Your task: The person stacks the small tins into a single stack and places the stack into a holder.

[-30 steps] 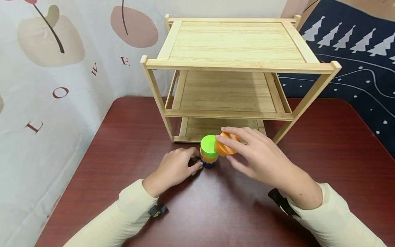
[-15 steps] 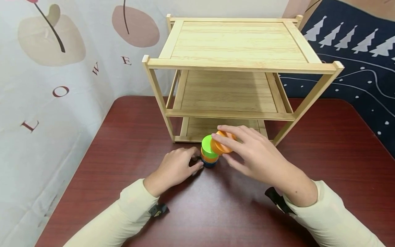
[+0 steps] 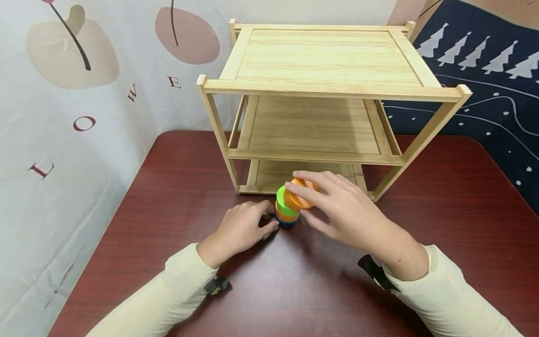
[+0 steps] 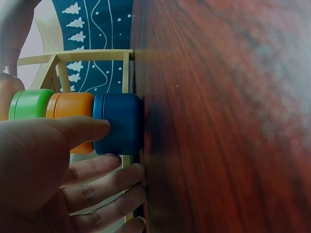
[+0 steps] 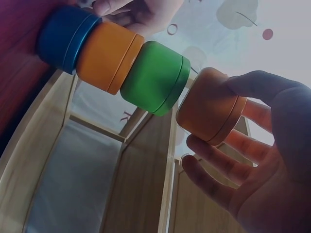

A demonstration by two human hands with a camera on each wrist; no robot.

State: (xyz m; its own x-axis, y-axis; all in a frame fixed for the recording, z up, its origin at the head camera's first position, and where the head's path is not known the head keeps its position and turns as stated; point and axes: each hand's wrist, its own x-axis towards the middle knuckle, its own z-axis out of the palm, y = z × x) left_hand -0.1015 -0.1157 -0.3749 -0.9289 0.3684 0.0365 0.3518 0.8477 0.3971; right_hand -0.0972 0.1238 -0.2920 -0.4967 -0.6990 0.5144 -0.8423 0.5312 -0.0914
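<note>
A short stack of round lidded jars stands on the dark red table (image 3: 269, 299): a blue jar (image 4: 124, 124) at the bottom, an orange jar (image 5: 109, 56) on it, and a green jar (image 5: 155, 77) on top. My left hand (image 3: 242, 229) holds the base of the stack, thumb across the blue jar's side and fingers around its far side. My right hand (image 3: 347, 210) grips a second orange jar (image 5: 210, 104) between thumb and fingers. This jar is tilted, close over the green lid, and partly covers it in the head view.
A three-tier wooden shelf (image 3: 332, 91) stands right behind the stack, its front legs on the table. Patterned cloths hang behind, a white one (image 3: 113, 154) on the left and a navy one (image 3: 488, 112) on the right.
My right hand has moved slightly left with the orange jar, bringing it further over the green jar. My left hand stays at the stack's base.
</note>
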